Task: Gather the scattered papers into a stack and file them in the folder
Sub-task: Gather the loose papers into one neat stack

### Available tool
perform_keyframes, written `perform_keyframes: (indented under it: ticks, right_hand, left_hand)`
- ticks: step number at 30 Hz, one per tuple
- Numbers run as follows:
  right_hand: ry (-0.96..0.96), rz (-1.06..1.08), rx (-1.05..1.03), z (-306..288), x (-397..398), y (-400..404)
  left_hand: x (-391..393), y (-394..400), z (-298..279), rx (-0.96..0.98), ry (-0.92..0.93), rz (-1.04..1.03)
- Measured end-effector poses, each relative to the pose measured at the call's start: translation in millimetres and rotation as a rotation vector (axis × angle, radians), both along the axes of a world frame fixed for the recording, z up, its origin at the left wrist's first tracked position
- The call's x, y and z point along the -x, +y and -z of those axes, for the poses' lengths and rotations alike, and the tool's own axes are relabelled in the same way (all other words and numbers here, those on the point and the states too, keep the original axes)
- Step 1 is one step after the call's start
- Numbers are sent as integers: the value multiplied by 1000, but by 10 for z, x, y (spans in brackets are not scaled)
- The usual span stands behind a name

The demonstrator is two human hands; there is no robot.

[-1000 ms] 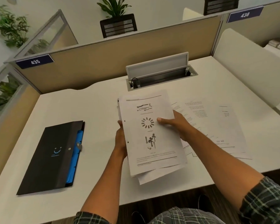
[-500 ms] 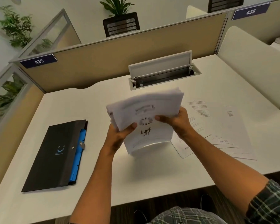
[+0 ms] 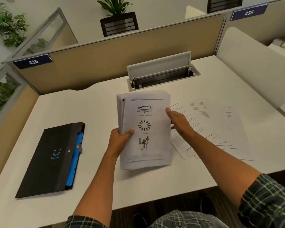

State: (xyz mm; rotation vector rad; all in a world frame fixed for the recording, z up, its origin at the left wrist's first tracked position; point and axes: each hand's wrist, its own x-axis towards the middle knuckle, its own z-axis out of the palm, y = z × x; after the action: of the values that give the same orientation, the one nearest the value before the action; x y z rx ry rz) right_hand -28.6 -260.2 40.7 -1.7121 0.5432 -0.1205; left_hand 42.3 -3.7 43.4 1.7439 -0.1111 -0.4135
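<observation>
I hold a stack of printed papers [image 3: 145, 129] above the middle of the white desk [image 3: 92, 106], its top sheet showing small diagrams. My left hand [image 3: 120, 140] grips the stack's left edge, thumb on top. My right hand [image 3: 178, 120] holds the right edge, thumb on the top sheet. Several loose papers [image 3: 211, 127] lie fanned out on the desk to the right, partly under my right forearm. The black folder [image 3: 51, 158] with blue dividers lies shut on the desk at the left, apart from both hands.
An open cable tray with a raised lid [image 3: 161, 71] sits at the back of the desk. Tan partition walls [image 3: 122, 51] bound the back and left; a white divider [image 3: 253, 66] stands at the right. The desk's front edge runs just below my forearms.
The stack went from lying tilted and uneven in my hands to standing on edge, and now faces me with its edges squared up. Both hands kept hold of it.
</observation>
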Motion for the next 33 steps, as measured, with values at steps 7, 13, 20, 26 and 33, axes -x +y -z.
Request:
perform_keyframes:
  ticks: [7, 13, 20, 26, 33]
  right_hand:
    - [780, 145, 835, 482, 328, -708]
    - [839, 168, 862, 486, 445, -847]
    - [730, 252, 549, 610, 435, -981]
    - [481, 256, 412, 563, 392, -961]
    - [-33, 35, -165, 204, 271, -553]
  left_hand:
    - [96, 81, 309, 5, 149, -107]
    - [120, 147, 497, 140, 273, -202]
    - [120, 159, 483, 268, 330, -192]
    - [148, 132, 460, 415, 394, -133]
    - [144, -17, 474, 504, 456, -137]
